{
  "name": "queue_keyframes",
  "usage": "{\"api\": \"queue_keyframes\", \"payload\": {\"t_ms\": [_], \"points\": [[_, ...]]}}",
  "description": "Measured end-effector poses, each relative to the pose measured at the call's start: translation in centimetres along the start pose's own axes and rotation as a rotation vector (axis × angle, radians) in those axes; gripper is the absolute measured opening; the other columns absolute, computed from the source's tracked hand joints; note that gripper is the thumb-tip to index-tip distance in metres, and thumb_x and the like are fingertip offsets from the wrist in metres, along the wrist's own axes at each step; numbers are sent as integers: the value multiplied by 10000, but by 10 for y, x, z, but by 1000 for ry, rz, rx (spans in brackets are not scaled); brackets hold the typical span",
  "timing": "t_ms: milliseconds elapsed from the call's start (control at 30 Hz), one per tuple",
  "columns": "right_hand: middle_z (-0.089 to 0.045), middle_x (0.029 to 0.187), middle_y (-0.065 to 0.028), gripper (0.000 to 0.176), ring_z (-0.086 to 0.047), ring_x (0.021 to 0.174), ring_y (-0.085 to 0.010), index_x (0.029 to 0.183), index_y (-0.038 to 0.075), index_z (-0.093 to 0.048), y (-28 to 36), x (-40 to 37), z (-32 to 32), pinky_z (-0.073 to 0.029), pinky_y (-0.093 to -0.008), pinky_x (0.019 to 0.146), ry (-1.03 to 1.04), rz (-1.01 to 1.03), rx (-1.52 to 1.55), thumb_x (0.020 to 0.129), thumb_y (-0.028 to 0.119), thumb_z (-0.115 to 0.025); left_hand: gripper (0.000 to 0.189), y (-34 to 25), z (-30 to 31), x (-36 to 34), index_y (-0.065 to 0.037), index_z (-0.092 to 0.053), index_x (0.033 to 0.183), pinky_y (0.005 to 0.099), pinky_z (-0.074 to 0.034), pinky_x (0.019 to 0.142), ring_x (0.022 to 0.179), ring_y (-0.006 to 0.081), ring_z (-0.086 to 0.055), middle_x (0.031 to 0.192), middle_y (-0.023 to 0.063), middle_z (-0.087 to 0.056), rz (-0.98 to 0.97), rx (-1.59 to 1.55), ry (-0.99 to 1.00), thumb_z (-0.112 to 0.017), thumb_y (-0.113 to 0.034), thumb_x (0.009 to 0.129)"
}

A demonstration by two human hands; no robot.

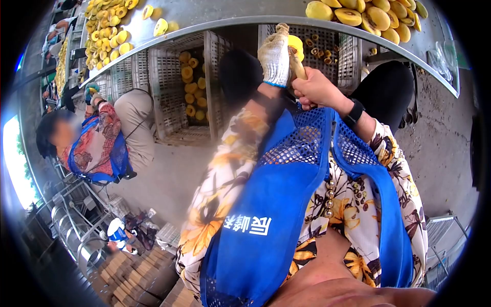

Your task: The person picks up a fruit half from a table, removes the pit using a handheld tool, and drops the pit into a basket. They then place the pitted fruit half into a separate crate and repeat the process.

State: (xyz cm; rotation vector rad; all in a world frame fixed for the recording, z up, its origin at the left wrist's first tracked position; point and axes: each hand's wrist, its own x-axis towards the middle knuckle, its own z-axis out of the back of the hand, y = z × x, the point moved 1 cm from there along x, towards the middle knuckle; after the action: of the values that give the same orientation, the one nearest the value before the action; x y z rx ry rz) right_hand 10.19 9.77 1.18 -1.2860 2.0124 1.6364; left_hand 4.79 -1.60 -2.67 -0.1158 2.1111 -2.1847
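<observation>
My left hand [274, 59], in a white knitted glove, is closed on a yellow fruit half [296, 45] just under the table edge. My right hand [319, 87] is bare, with a dark watch at the wrist, and its fingers wrap round the pale handle of a tool [297, 67]. The tool's upper end meets the fruit; its tip is hidden there. Below both hands lies my blue apron [271, 204]. A crate [348, 61] behind the hands holds dark pits and scraps.
Cut yellow fruit [378, 18] lies on the metal table [220, 15], with another pile [105, 36] at its left. A crate of fruit halves [169, 97] stands on the floor at left. Beside it sits a co-worker [97, 138]. A clear plastic bag [441, 61] lies at the table's right end.
</observation>
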Motion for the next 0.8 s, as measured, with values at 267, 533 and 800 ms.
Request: {"api": "queue_keyframes", "payload": {"t_ms": [267, 533, 800], "points": [[-401, 625, 34, 110, -331, 425, -35, 944, 104, -415, 2, -5, 1, -312, -209, 389, 173, -136, 385, 886, 94, -507, 290, -4, 0, -1, -46, -623, 812, 258, -420, 417, 465, 119, -524, 601, 38, -583, 290, -240, -30, -629, -332, 856], [-406, 608, 27, 114, -345, 409, -40, 928, 86, -427, -9, 3, -7, -315, -206, 385, 35, -21, 18, 861, 82, -520, 276, -2, 5, -4, -78, -608, 858, 306, -463, 488, 567, 192, -560, 656, 57, -564, 643, -617, 85, -609, -353, 852], [-321, 548, 46, 91, -258, 340, -34, 995, 74, -454, -4, -2, 0, -253, -196, 327, 420, 66, 541, 906, 86, -462, 457, -10, 10, -2, -60, -577, 857, 322, -474, 483, 580, 249, -578, 673, 95, -595, 604, -666, 168, -488, -508, 876]]}}
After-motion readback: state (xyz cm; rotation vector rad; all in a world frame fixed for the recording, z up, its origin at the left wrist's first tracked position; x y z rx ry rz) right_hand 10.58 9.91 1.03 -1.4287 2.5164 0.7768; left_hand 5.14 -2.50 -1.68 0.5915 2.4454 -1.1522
